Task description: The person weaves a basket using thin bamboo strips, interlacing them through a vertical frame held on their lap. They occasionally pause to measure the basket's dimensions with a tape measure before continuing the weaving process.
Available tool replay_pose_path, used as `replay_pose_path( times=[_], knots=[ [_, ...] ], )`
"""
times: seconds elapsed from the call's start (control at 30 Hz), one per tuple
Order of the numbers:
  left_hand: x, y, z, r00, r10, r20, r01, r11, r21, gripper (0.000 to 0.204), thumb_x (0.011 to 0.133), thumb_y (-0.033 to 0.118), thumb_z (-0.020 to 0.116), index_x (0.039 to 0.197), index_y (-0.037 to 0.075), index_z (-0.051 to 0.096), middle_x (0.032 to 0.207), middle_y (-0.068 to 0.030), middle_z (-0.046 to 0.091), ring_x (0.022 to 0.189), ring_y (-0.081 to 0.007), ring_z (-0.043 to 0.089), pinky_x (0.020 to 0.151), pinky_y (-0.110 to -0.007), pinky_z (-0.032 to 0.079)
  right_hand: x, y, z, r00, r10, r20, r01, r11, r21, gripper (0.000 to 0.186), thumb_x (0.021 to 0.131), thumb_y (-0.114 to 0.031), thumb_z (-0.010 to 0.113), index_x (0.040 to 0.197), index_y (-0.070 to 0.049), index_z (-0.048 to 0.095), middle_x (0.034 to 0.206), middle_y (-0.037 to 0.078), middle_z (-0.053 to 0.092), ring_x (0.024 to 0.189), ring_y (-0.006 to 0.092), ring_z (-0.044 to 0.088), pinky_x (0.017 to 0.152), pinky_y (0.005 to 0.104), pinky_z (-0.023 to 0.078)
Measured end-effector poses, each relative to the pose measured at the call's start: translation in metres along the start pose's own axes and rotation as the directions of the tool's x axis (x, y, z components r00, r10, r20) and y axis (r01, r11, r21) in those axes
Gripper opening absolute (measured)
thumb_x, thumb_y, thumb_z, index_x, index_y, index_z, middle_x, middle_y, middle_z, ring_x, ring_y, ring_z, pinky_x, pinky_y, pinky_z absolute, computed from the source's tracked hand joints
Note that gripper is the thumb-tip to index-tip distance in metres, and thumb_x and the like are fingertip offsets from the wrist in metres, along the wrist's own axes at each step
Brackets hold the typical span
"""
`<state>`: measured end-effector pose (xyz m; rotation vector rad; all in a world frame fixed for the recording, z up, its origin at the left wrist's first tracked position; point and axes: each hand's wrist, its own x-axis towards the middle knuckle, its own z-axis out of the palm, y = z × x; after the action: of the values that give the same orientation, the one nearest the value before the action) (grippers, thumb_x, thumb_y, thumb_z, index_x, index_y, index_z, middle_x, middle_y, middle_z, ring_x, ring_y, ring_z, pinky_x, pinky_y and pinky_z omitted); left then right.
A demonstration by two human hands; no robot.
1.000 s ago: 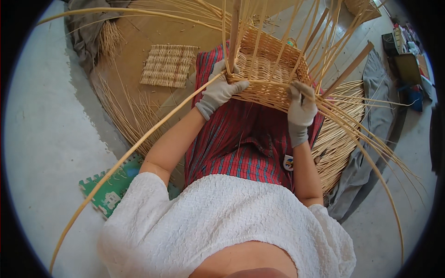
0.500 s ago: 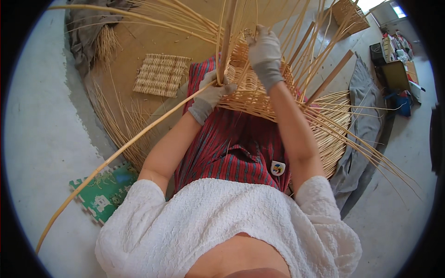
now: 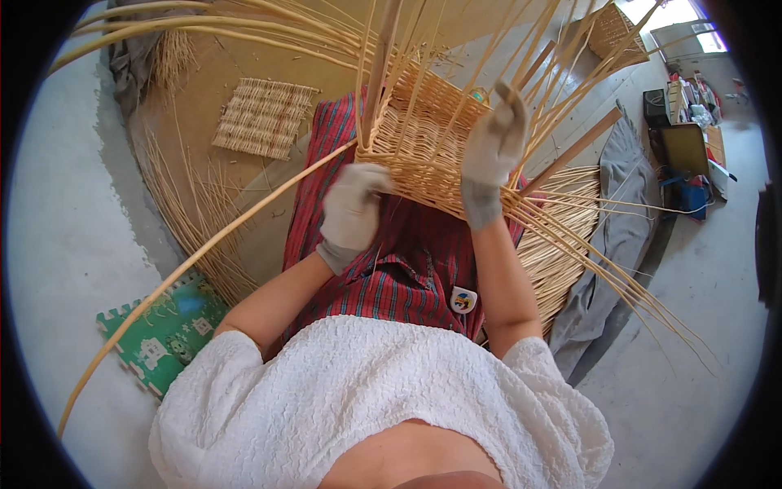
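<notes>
On my lap sits a half-woven wicker basket (image 3: 419, 122), its upright rods spreading from its rim. My left hand (image 3: 350, 212), in a pale work glove, is just off the basket's near left corner; its fingers are curled and smeared by motion. A long thick willow rod (image 3: 216, 236) runs from that corner down to the lower left. Over the right side of the basket, my gloved right hand (image 3: 493, 147) is raised with its fingers stretched upward, and I see nothing in it. A wooden stake (image 3: 380, 69) stands at the left corner.
A flat woven panel (image 3: 266, 118) lies on the board floor at left. Loose thin rods (image 3: 191, 224) and a green foam mat (image 3: 167, 334) are nearby. At right are a bundle of willow rods (image 3: 562, 236) and a grey cloth (image 3: 615, 220). Another basket (image 3: 615, 37) stands far right.
My left hand has let go at the corner and drawn back toward me. My right hand has left the far rods and come nearer, to the right. More of the basket's inside shows.
</notes>
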<state>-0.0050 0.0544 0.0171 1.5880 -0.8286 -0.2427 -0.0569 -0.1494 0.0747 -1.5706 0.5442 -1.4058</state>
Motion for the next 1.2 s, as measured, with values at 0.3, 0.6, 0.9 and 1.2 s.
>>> replay_pose_path(
  times=[0.3,0.6,0.9,1.2],
  knots=[
    [0.063,-0.013,0.070,0.919,-0.197,0.342,0.095,0.952,0.292,0.038,0.102,0.038,0.058,0.108,0.002,0.066,0.089,-0.0188,0.070,0.080,-0.0278,0.072,0.077,-0.042,0.054,0.037,-0.003,-0.032,0.921,-0.078,0.381,0.228,0.902,-0.366,0.049,0.101,-0.009,0.055,0.149,-0.013,0.046,0.143,0.013,0.052,0.126,0.0239,0.055,0.102,0.0389,0.052],
    [0.071,0.005,0.059,0.832,-0.414,0.371,0.385,0.910,0.153,0.028,0.098,0.030,0.069,0.093,0.003,0.067,0.075,-0.0049,0.066,0.067,-0.0121,0.062,0.067,-0.032,0.052,-0.013,-0.022,-0.100,0.995,0.033,0.092,-0.045,0.991,0.129,0.043,0.104,-0.007,0.046,0.146,-0.010,0.035,0.092,0.008,0.062,0.080,0.0179,0.062,0.084,0.0384,0.056],
    [0.126,0.045,0.075,0.891,-0.330,0.312,0.232,0.921,0.312,0.034,0.093,0.020,0.072,0.122,0.006,0.062,0.091,-0.0106,0.073,0.083,-0.0231,0.070,0.078,-0.033,0.055,-0.055,-0.044,-0.129,0.961,0.219,0.169,-0.253,0.943,0.217,0.023,0.110,-0.017,0.048,0.130,-0.008,0.044,0.077,0.005,0.054,0.069,0.0178,0.060,0.080,0.0422,0.058],
    [0.074,0.035,0.137,0.863,-0.163,0.477,0.074,0.977,0.200,0.037,0.105,0.030,0.049,0.128,0.002,0.057,0.107,-0.0217,0.071,0.091,-0.0397,0.070,0.081,-0.045,0.054,-0.012,-0.058,-0.199,0.861,0.484,-0.156,-0.487,0.873,0.023,0.018,0.101,-0.006,0.060,0.117,-0.008,0.052,0.117,0.016,0.068,0.103,0.0262,0.071,0.088,0.0371,0.062]
  ],
)
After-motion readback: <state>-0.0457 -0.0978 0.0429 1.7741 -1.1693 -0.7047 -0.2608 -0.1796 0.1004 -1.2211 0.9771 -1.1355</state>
